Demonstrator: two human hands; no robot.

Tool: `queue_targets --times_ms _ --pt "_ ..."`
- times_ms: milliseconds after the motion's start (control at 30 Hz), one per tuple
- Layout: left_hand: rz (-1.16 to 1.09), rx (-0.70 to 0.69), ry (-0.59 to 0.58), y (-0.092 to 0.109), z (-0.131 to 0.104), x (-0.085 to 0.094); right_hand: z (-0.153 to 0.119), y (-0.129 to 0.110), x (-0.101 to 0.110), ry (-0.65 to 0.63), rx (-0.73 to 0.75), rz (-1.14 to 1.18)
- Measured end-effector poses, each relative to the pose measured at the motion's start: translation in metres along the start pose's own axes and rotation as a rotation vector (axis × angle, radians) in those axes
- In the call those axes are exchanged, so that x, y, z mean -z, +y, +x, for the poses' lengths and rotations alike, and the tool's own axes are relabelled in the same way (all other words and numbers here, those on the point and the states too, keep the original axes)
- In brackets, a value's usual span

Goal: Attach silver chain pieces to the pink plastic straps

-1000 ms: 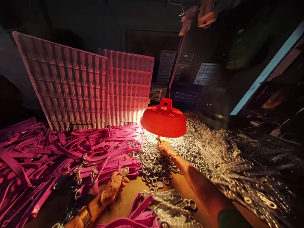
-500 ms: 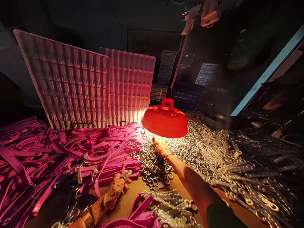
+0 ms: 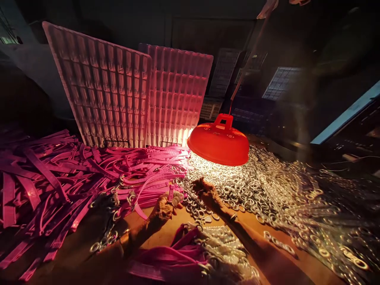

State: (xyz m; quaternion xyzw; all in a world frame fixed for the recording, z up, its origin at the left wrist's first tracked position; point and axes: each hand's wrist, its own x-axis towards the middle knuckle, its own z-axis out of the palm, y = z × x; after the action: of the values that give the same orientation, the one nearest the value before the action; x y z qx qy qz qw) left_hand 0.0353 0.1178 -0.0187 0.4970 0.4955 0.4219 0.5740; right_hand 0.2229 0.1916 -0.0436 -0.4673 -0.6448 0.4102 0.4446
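Observation:
My left hand (image 3: 162, 208) is closed round the end of a pink strap (image 3: 171, 193), which sticks up between thumb and fingers; a pale wrapping shows on one digit. My right hand (image 3: 205, 189) is at the near edge of a heap of metal rings and clasps (image 3: 231, 180), its fingers curled. Whatever sits in those fingers is too small and shadowed to make out. Below and between the forearms lies a bundle of pink straps (image 3: 175, 257) with metal chains (image 3: 225, 245) attached.
A red lamp (image 3: 218, 142) hangs low over the metal heap. Many loose pink straps (image 3: 44, 170) cover the left side, and chains (image 3: 314, 225) spread over the right. Two ribbed translucent panels (image 3: 109, 91) stand behind. Crates (image 3: 280, 81) are in the dark background.
My right hand has drawn back from under the lamp, towards my left hand. The left hand keeps its grip on the pink strap. The whole view has shifted a little.

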Motion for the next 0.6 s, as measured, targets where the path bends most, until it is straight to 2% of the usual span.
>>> queue_targets --times_ms 133,333,467,600 --pt "-0.062 0.008 0.033 0.005 -0.004 -0.002 -0.022 -0.013 -0.027 0.039 -0.015 0.066" --pt "-0.145 0.002 0.024 -0.002 -0.006 0.000 -0.034 -0.021 -0.054 0.111 -0.069 0.181" --pt "-0.139 0.048 0.084 0.000 -0.009 -0.002 -0.042 -0.019 -0.059 0.106 -0.118 0.350" --pt "-0.153 0.066 0.067 -0.003 -0.004 -0.005 -0.046 -0.026 -0.051 -0.010 -0.139 0.270"
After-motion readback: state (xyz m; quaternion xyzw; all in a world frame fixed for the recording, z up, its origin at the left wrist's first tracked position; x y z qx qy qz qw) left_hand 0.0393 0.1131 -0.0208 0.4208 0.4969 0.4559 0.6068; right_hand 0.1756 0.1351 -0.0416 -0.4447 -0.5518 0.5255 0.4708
